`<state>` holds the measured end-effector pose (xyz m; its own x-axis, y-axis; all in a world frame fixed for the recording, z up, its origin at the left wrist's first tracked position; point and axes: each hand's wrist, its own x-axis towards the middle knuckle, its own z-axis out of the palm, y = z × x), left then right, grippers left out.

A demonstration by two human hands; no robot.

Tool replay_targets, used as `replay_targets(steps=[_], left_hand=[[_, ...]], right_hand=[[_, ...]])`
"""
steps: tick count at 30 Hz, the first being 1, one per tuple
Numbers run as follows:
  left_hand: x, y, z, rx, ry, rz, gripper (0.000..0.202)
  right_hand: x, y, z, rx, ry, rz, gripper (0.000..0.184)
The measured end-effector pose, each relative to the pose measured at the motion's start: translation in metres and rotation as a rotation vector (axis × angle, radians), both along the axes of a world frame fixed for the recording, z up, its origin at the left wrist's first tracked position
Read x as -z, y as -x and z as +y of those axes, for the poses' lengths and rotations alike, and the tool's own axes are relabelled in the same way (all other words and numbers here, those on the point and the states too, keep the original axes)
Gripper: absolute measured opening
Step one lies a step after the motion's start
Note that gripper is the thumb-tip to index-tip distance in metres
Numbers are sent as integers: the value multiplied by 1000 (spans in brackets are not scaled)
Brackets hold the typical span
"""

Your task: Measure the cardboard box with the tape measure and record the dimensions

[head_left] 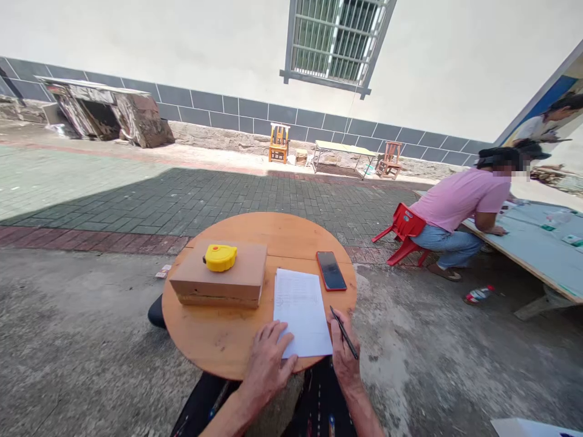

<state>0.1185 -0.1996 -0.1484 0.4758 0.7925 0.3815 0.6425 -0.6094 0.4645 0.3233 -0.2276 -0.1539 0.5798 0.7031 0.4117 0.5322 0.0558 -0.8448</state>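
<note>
On a round wooden table lies a small stack of white paper with faint printed lines. My left hand rests on the paper's lower left corner, fingers spread. A black pen is held in my right hand, which is at the paper's lower right edge. Beyond the paper's upper right lies a dark-screened phone with a red edge. To the left sits a brown cardboard box, and on top of it is a yellow tape measure.
At the right, a person in a pink shirt sits on a red plastic chair, leaning on a pale blue table. Another person stands farther back. A bottle lies on the ground. Chairs and a folding table stand along the wall.
</note>
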Motion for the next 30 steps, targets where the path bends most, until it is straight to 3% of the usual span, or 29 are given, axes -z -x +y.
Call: replay_targets(steps=[9,21,30], left_hand=[[8,2,4,21,-102,17,24],[2,0,4,-6,-99,-9,20],[20,4,11,28,-293,30,27]], right_hand=[[22,1,-1,15,-30,44,39],[26,2,-2,15,-43,110,43],[26,6,-1,37,-72,121,35]])
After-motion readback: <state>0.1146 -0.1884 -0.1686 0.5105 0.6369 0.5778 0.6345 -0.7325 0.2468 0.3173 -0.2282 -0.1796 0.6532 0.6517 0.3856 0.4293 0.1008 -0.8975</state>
